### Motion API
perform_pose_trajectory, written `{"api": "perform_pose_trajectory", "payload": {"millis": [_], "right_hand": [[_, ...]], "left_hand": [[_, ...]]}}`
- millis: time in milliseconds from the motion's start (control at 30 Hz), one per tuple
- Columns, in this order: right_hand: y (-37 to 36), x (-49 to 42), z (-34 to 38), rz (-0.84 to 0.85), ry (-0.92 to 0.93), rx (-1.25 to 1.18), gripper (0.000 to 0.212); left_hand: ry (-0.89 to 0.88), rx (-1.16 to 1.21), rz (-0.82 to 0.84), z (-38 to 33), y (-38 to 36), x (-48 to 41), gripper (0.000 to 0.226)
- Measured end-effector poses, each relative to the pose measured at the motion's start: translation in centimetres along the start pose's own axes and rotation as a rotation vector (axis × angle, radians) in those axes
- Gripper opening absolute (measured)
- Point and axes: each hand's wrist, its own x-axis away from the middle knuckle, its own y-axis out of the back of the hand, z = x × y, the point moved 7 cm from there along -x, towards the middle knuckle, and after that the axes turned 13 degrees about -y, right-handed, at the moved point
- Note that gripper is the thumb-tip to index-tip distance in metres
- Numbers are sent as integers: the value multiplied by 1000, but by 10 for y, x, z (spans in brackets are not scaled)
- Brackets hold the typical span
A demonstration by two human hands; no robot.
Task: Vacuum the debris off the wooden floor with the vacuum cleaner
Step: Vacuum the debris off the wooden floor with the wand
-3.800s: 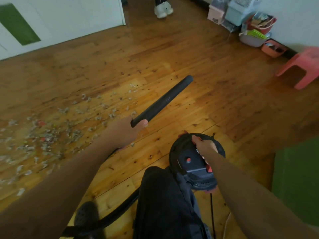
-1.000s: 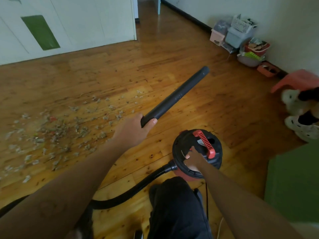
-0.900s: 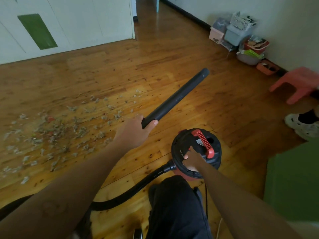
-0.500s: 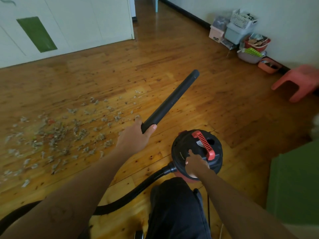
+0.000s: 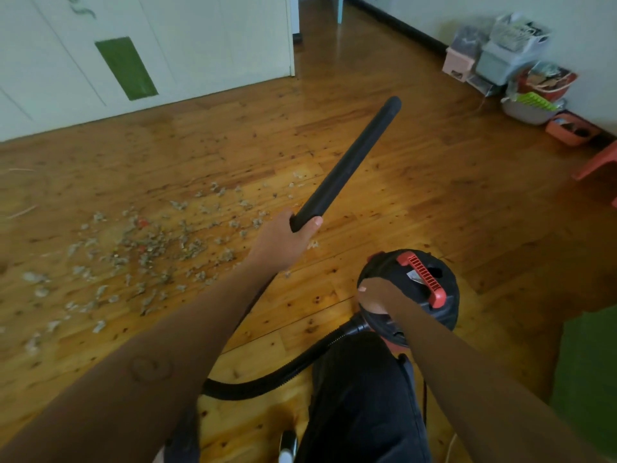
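Left hand (image 5: 283,243) grips the tube (image 5: 349,162), right hand (image 5: 375,295) sits on the vacuum (image 5: 444,305) (grip unclear), so switch on, then drop the tip low into the debris (image 5: 150,242).

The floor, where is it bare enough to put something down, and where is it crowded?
Bare wood lies right of the black tube, between the vacuum canister and the baskets, and in a strip below the white doors. Crowded: the debris left of the left hand, and the baskets and pink stool by the wall.
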Motion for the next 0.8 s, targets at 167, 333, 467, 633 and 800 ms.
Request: {"api": "perform_pose_trajectory", "payload": {"millis": [167, 333, 467, 633, 800], "right_hand": [[27, 78, 77, 259, 192, -590, 50], [9, 154, 146, 511, 485, -1049, 57], [-12, 197, 181, 581, 556, -1250, 48], [-21, 242, 211, 577, 695, -1288, 55], [6, 265, 244, 439, 660, -1370, 57]], "left_hand": [[39, 154, -131, -18, 34, -1, 40], [93, 356, -279, -41, 81, 5, 37], [124, 458, -359, -58, 125, 20, 35], [182, 568, -426, -71, 176, 47, 34], [232, 461, -296, -70, 205, 90, 36]]}}
